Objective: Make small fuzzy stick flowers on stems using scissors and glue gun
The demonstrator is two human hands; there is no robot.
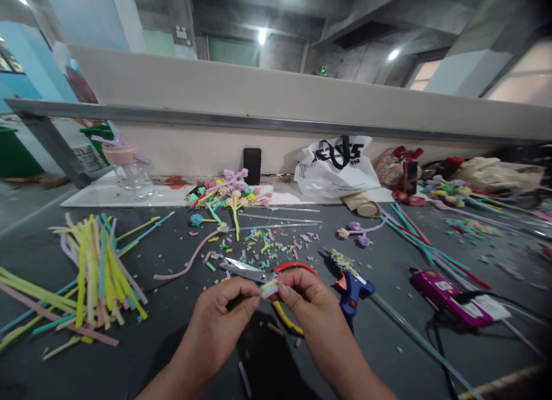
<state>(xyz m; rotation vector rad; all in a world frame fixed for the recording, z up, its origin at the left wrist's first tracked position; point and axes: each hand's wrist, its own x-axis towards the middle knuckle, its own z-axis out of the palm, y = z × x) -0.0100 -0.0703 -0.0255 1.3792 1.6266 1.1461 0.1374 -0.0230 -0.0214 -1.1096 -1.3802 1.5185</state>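
Between my two hands, near the table's front, is a small bundle of short pastel chenille stem pieces (269, 289), with green, lilac and cream showing. My left hand (224, 316) pinches its left end between thumb and fingertips. The right end is pinched by my right hand (308, 308). Just behind my fingers lie scissors (248, 269) with silver blades. Pliers with red and yellow handles (288, 319) rest partly hidden under my right hand. To the right sits a blue glue gun (354, 291) with a clear glue stick in its back.
Long chenille stems (97, 268) are piled at the left. Cut scraps (276, 245) cover the middle, before finished fluffy flowers (235, 190). A purple device (452, 296) with a cord lies right. Behind stand a bottle (131, 176), a phone (252, 165) and a white bag (336, 170).
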